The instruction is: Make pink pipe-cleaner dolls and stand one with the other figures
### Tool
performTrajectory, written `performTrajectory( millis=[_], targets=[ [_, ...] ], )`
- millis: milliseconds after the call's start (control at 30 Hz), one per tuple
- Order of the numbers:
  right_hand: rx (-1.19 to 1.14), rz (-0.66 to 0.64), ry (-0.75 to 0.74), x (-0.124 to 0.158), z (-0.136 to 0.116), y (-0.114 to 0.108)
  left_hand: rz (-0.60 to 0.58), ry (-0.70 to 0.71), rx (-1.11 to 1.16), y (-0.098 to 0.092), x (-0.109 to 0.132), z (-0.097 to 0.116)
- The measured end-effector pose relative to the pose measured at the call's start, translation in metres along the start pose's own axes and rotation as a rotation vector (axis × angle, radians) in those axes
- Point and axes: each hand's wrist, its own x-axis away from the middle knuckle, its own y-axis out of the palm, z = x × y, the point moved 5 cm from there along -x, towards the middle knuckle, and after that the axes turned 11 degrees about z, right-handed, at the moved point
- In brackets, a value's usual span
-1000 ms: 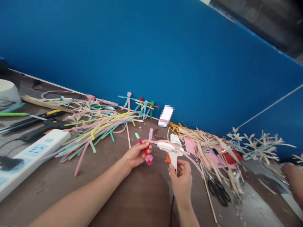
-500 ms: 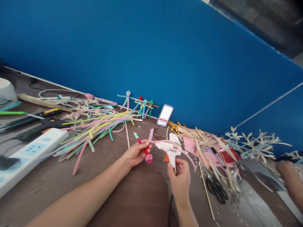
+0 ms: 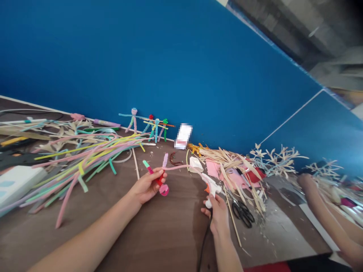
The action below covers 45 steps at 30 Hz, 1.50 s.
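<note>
My left hand [image 3: 145, 187] is closed on a small pipe-cleaner figure [image 3: 160, 177] with a pink coiled head, a red body and green and lilac limbs; a long pink pipe cleaner [image 3: 181, 167] trails from it to the right. A white hot glue gun [image 3: 211, 187] with an orange trigger lies low on the brown table [image 3: 159, 234], and my right hand [image 3: 217, 212] grips its handle. The gun's black cord [image 3: 202, 245] runs toward me. The gun's nozzle points up and left, a short way from the figure.
A pile of coloured pipe cleaners [image 3: 82, 158] lies left. Finished pipe-cleaner figures [image 3: 150, 126] lean on the blue wall [image 3: 170, 68]. Dried straw strips [image 3: 232, 162], pink paper and black scissors [image 3: 242, 212] lie right. A white power strip [image 3: 14, 181] is at far left. Another person's arm [image 3: 320, 207] reaches in at right.
The view has swung right. My right hand has lowered the glue gun away from the figure and down toward the table. My left hand keeps hold of the figure.
</note>
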Motion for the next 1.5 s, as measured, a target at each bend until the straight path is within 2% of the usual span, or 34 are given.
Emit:
performTrajectory(
  millis=[233, 300, 367, 400, 467, 533, 600, 667, 767, 833, 933, 1067, 1233, 1500],
  targets=[
    [0.063, -0.051, -0.04, -0.01, -0.008, 0.025, -0.002, -0.002, -0.084, 0.0, -0.001, -0.005],
    [0.163, -0.112, -0.078, -0.016, -0.012, 0.026, 0.008, 0.003, -0.109, 0.0, -0.001, -0.006],
    [0.363, -0.198, -0.155, -0.025, -0.02, 0.023, 0.015, 0.018, -0.137, 0.001, -0.001, -0.007],
    [0.476, -0.216, -0.224, -0.029, -0.027, 0.02, 0.017, 0.027, -0.155, 0.001, -0.001, -0.007],
    [0.612, -0.151, -0.481, -0.033, -0.054, 0.012, 0.018, 0.047, -0.197, 0.002, -0.002, -0.007],
    [0.597, -0.099, -0.739, -0.022, -0.085, 0.01, 0.02, 0.075, -0.246, 0.003, -0.001, -0.008],
    [0.548, -0.054, -0.951, 0.003, -0.114, 0.018, 0.021, 0.117, -0.297, 0.005, 0.0, -0.007],
    [0.507, -0.154, -1.14, 0.038, -0.132, 0.039, 0.004, 0.162, -0.343, 0.008, 0.003, -0.005],
    [0.666, -0.455, -1.312, 0.086, -0.133, 0.083, -0.052, 0.211, -0.389, 0.015, 0.01, 0.001],
    [0.777, -0.55, -1.302, 0.101, -0.126, 0.103, -0.091, 0.232, -0.406, 0.019, 0.015, 0.007],
    [0.822, -0.678, -1.197, 0.106, -0.112, 0.118, -0.125, 0.253, -0.425, 0.022, 0.021, 0.016],
    [0.745, -0.784, -1.088, 0.097, -0.101, 0.124, -0.116, 0.234, -0.481, 0.02, 0.021, 0.024],
    [0.662, -0.881, -0.94, 0.078, -0.084, 0.128, -0.092, 0.255, -0.757, 0.017, 0.018, 0.025],
    [0.478, -0.801, -0.838, 0.066, -0.057, 0.126, -0.002, 0.405, -1.042, 0.023, 0.02, 0.033]
  ],
)
